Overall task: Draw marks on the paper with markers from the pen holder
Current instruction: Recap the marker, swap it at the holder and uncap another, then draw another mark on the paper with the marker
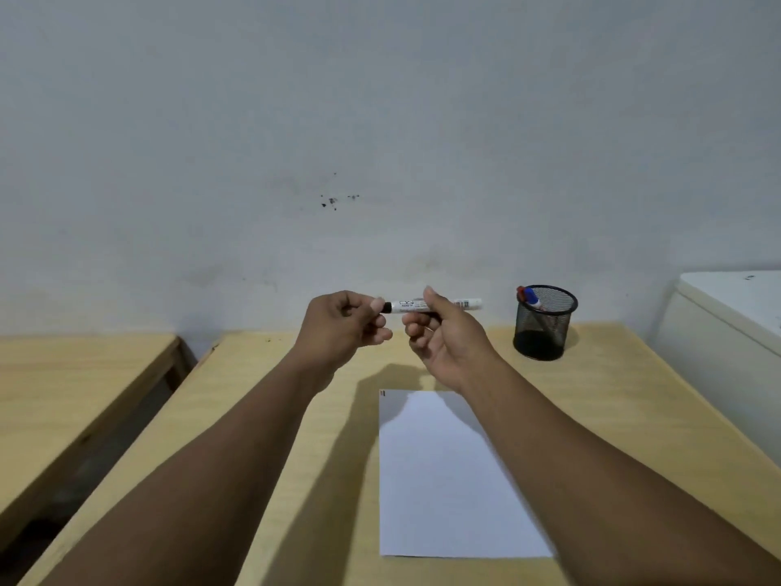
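Note:
A white marker (412, 305) with a black end is held level in the air above the table, between both hands. My right hand (448, 344) grips its white barrel. My left hand (344, 325) pinches the black cap end at the marker's left. Below the hands a white sheet of paper (448, 480) lies flat on the wooden table (274, 416), with a small dark mark at its top left corner. A black mesh pen holder (544, 323) stands at the back right of the table and holds a red marker and a blue marker (530, 297).
A second wooden table (76, 382) stands to the left across a narrow gap. A white cabinet (727, 319) sits against the table's right side. A pale wall with dark specks rises right behind the table.

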